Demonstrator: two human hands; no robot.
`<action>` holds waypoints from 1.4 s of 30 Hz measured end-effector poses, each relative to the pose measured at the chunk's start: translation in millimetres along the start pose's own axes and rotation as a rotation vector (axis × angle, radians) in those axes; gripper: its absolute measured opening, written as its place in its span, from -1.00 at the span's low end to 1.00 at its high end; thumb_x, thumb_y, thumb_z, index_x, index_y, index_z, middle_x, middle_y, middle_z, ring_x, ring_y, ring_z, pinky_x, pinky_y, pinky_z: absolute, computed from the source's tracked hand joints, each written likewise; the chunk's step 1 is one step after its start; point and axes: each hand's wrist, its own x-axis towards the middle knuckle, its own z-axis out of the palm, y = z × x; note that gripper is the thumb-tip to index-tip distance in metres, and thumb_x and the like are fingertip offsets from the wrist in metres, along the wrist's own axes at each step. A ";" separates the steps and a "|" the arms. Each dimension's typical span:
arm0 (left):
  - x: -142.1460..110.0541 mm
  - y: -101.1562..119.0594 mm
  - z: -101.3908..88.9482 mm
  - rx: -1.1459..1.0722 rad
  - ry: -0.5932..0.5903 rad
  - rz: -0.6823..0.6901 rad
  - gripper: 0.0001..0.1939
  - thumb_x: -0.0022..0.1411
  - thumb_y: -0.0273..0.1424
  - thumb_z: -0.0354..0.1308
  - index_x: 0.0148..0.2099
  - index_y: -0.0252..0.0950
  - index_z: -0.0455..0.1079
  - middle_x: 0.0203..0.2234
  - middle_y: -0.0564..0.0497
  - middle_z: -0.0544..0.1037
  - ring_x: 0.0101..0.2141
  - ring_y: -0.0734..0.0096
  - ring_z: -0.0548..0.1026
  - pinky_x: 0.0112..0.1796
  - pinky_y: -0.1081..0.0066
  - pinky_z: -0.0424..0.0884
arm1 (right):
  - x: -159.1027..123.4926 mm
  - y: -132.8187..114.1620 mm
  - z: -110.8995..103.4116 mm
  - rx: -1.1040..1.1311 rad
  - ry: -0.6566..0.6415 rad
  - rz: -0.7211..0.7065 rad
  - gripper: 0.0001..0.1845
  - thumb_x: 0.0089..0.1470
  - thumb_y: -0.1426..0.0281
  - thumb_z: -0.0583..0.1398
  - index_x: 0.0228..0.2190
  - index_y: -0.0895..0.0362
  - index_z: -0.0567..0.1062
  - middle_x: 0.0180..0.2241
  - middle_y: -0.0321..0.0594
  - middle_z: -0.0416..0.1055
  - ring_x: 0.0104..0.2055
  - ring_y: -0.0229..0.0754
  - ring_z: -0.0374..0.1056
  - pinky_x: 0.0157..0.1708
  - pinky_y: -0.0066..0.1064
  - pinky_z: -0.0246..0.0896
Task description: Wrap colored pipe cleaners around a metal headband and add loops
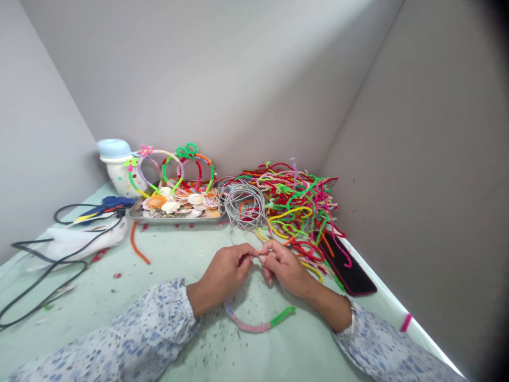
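My left hand (227, 270) and my right hand (284, 265) meet tip to tip above the table, both with fingers pinched. A tiny bit of orange pipe cleaner (259, 252) shows between the fingertips; the rest of it is hidden. From below my left palm curves a headband (254, 328) wrapped in fuzzy purple, pink and green, its green end free at the right. My left fingers seem closed on its other end, which the hand covers. Just beyond the hands lies a coil of grey wire (244, 204).
Pipe cleaners (298, 196) are heaped at the back right, beside a dark phone (350, 268). Shells fill a metal tray (178, 219), with finished headbands (189, 164) standing in it. At left are a white container (119, 178), a black cable (51, 260) and blue-handled pliers (115, 202).
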 end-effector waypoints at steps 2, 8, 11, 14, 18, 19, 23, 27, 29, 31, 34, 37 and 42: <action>-0.3 1.9 -0.7 0.047 0.009 0.045 -0.71 0.16 -0.49 -0.02 -0.20 -0.22 0.52 -0.46 0.03 0.57 -0.46 0.40 0.44 -0.40 0.50 0.26 | 0.3 0.9 -0.2 0.007 0.000 0.001 -0.85 0.14 0.28 0.12 -0.33 0.08 0.25 -0.67 -0.48 0.31 -0.68 -0.35 0.22 -0.64 -0.54 0.14; 0.9 0.8 -1.1 0.114 0.039 0.104 -0.73 0.13 -0.51 0.05 -0.20 -0.23 0.54 -0.34 -0.03 0.59 -0.33 0.32 0.49 -0.26 0.44 0.31 | 0.7 1.6 0.3 0.021 0.008 0.021 -0.83 0.13 0.28 0.13 -0.33 0.09 0.24 -0.67 -0.49 0.31 -0.70 -0.35 0.22 -0.67 -0.55 0.13; 0.7 0.7 -1.3 0.132 0.043 0.112 -0.74 0.13 -0.51 0.05 -0.23 -0.23 0.55 -0.37 -0.03 0.59 -0.35 0.33 0.50 -0.27 0.44 0.31 | 0.3 1.3 1.2 0.037 -0.001 0.024 -0.83 0.12 0.28 0.13 -0.34 0.08 0.24 -0.68 -0.49 0.31 -0.71 -0.35 0.20 -0.68 -0.55 0.12; 0.0 2.0 -0.8 0.126 0.066 0.119 -0.75 0.12 -0.51 0.04 -0.27 -0.22 0.55 -0.40 -0.03 0.58 -0.37 0.33 0.49 -0.29 0.43 0.30 | 0.1 0.5 2.1 0.047 -0.011 0.031 -0.82 0.12 0.27 0.13 -0.34 0.08 0.23 -0.69 -0.50 0.30 -0.72 -0.35 0.18 -0.68 -0.54 0.12; 0.9 2.5 0.5 0.040 0.076 0.043 -0.79 0.12 -0.45 0.07 -0.27 -0.23 0.53 -0.39 -0.02 0.58 -0.36 0.33 0.47 -0.32 0.45 0.30 | -0.2 -2.4 2.5 0.006 -0.003 0.005 -0.83 0.12 0.28 0.12 -0.34 0.08 0.22 -0.69 -0.51 0.28 -0.71 -0.35 0.18 -0.66 -0.54 0.10; 1.8 2.1 0.8 -0.014 0.062 0.009 -0.80 0.12 -0.42 0.08 -0.27 -0.24 0.53 -0.39 -0.02 0.58 -0.37 0.33 0.47 -0.34 0.46 0.30 | -0.4 -3.4 2.6 -0.018 0.008 -0.007 -0.84 0.13 0.29 0.12 -0.34 0.08 0.23 -0.69 -0.51 0.27 -0.70 -0.35 0.18 -0.65 -0.53 0.10; 7.5 0.4 1.3 -0.268 -0.018 -0.154 -0.74 0.16 -0.24 0.06 -0.38 -0.31 0.45 -0.60 0.04 0.50 -0.58 0.44 0.38 -0.52 0.49 0.25 | -1.7 -7.2 3.6 -0.111 0.052 -0.036 -0.88 0.12 0.31 0.11 -0.37 0.07 0.23 -0.70 -0.52 0.24 -0.68 -0.34 0.17 -0.62 -0.52 0.08; 11.1 -0.3 2.1 -0.419 -0.037 -0.275 -0.64 0.16 -0.15 0.06 -0.50 -0.33 0.34 -0.74 0.10 0.37 -0.68 0.52 0.30 -0.60 0.51 0.18 | -3.2 -7.5 5.1 -0.186 0.059 -0.071 -0.91 0.11 0.36 0.11 -0.39 0.07 0.24 -0.70 -0.51 0.24 -0.66 -0.34 0.15 -0.62 -0.53 0.05; 11.2 -0.2 2.5 -0.454 -0.043 -0.298 -0.68 0.11 -0.18 0.13 -0.49 -0.34 0.33 -0.72 0.11 0.37 -0.68 0.55 0.30 -0.62 0.53 0.16 | -3.6 -6.5 5.3 -0.206 0.062 -0.085 -0.91 0.10 0.38 0.12 -0.39 0.07 0.25 -0.69 -0.50 0.24 -0.66 -0.34 0.14 -0.62 -0.53 0.04; 10.8 -0.1 2.6 -0.485 -0.041 -0.312 -0.72 0.08 -0.21 0.17 -0.46 -0.34 0.34 -0.69 0.11 0.39 -0.68 0.57 0.31 -0.63 0.55 0.16 | -3.9 -5.8 5.2 -0.224 0.072 -0.092 -0.91 0.10 0.39 0.12 -0.40 0.06 0.25 -0.69 -0.50 0.23 -0.65 -0.34 0.14 -0.62 -0.53 0.03; 10.8 -1.2 2.8 -0.488 -0.051 -0.328 -0.74 0.05 -0.21 0.19 -0.41 -0.33 0.33 -0.64 0.11 0.41 -0.67 0.57 0.31 -0.65 0.55 0.17 | -4.1 -6.1 5.1 -0.239 0.074 -0.091 -0.92 0.11 0.39 0.11 -0.39 0.06 0.24 -0.68 -0.50 0.23 -0.65 -0.33 0.15 -0.61 -0.52 0.04; 12.1 -4.3 3.9 -0.426 -0.085 -0.332 -0.71 0.06 -0.17 0.15 -0.43 -0.32 0.32 -0.63 0.10 0.42 -0.69 0.56 0.31 -0.67 0.54 0.17 | -4.0 -6.6 5.1 -0.224 0.061 -0.079 -0.92 0.13 0.38 0.09 -0.37 0.07 0.24 -0.68 -0.49 0.24 -0.65 -0.34 0.15 -0.61 -0.52 0.05; 12.8 -7.0 5.5 -0.264 -0.095 -0.280 -0.69 0.13 -0.15 0.07 -0.46 -0.30 0.29 -0.70 0.14 0.35 -0.72 0.55 0.26 -0.68 0.53 0.15 | -3.2 -3.4 4.3 -0.181 0.054 -0.061 -0.92 0.13 0.38 0.09 -0.36 0.07 0.23 -0.69 -0.52 0.23 -0.67 -0.35 0.13 -0.62 -0.54 0.04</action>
